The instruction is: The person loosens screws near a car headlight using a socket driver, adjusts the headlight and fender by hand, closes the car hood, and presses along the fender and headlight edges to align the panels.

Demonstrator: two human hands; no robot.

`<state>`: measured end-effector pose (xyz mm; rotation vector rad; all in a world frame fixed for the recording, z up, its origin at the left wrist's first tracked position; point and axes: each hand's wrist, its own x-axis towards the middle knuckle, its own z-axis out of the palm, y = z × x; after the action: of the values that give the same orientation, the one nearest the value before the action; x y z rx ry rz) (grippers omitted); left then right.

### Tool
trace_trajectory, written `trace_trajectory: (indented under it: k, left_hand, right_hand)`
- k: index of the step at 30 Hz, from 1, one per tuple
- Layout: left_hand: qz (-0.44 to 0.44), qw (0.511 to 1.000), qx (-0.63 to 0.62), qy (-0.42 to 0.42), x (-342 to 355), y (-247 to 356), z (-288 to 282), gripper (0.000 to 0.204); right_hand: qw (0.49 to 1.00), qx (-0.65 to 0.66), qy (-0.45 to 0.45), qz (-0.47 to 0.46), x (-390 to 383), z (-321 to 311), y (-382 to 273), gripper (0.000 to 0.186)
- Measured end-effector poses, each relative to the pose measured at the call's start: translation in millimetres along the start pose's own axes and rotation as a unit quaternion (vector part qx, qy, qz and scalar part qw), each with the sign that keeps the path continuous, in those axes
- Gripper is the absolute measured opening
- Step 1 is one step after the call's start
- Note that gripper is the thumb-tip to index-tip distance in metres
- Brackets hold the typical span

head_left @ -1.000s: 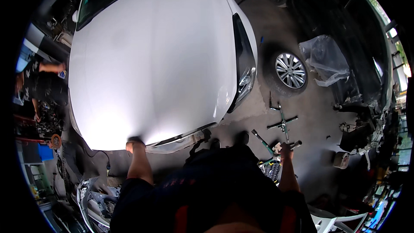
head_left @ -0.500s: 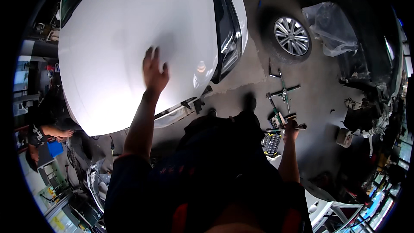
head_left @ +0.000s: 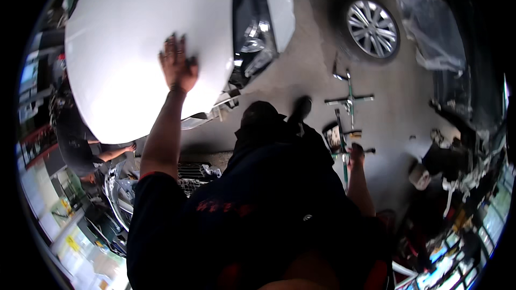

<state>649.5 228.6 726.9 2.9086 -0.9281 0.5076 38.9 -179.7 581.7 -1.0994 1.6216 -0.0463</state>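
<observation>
My left hand (head_left: pixel 178 69) lies with fingers spread on the white hood (head_left: pixel 142 48) of a car, beside its dark headlight (head_left: pixel 252 37). At the lower right, my right hand (head_left: pixel 356 157) is closed round a green and dark cross-shaped lug wrench (head_left: pixel 344 156), whose bars stick out past the fingers. Blur hides part of this grip. A second cross-shaped wrench (head_left: pixel 350 98) rests on the floor just ahead of it. Between that wrench and my feet is a pale, partly hidden object (head_left: pixel 331 135).
A loose wheel (head_left: pixel 372 29) with a silver rim lies at the upper right, near a clear plastic sheet (head_left: pixel 432 32). Dark car parts (head_left: pixel 449 153) crowd the right side. At the left, another person (head_left: pixel 80 142) reaches toward the car's front. A dark grille (head_left: pixel 193 177) shows beside my left arm.
My view has shifted, and the hood now appears farther left. My left hand's fingers are now spread wider on it. The wrench in my right hand has turned. The other person's arm has moved.
</observation>
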Motion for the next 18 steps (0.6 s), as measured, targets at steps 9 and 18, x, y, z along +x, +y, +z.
trace_trajectory:
  k: [9, 18]
  left_hand:
    - [0.062, 0.998, 0.011, 0.02, 4.8, 1.6, -2.8, 0.072]
    - [-0.072, 0.981, -0.177, -0.024, 10.5, -4.0, 36.4, 0.055]
  right_hand:
    - [0.995, -0.023, 0.024, -0.089, 71.1, 21.9, -52.7, 0.027]
    - [0.996, 0.031, -0.056, -0.067, 227.4, 34.9, -55.3, 0.028]
